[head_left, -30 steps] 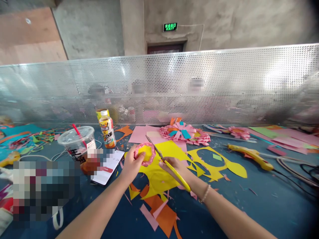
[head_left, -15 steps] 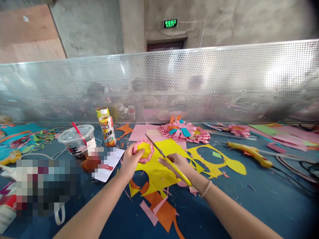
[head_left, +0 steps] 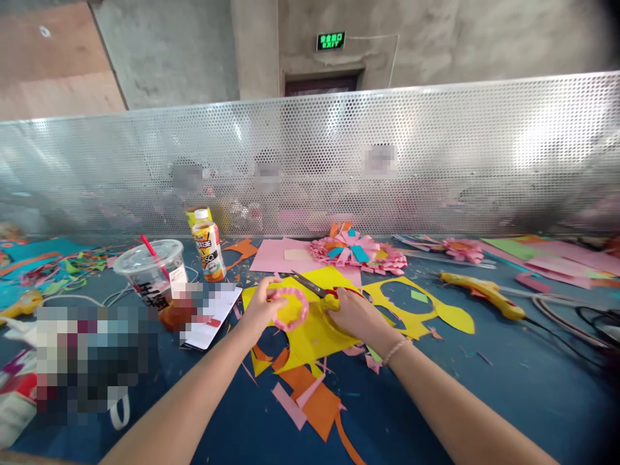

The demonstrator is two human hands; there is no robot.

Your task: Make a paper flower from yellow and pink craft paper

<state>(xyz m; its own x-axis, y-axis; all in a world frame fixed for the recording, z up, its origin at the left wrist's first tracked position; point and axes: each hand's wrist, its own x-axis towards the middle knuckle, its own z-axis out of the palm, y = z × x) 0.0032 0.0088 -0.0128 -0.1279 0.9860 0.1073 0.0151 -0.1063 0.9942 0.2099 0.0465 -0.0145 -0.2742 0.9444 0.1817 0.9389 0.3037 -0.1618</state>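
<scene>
1. I note my left hand [head_left: 259, 309] pinching the pink paper ring [head_left: 289, 308] at its left rim, thumb on top.
2. The ring sits over the yellow sheet [head_left: 310, 336] on the blue table [head_left: 484, 400].
3. My right hand [head_left: 353, 314] is closed round the scissors [head_left: 312, 287], blades pointing up-left, just beside the ring.

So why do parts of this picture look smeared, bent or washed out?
Head view: wide lens bows the perforated metal screen, with glare at its right; corners darken; pixelated blocks hide patches at left; left hand and pink paper ring stay fairly sharp.
</scene>
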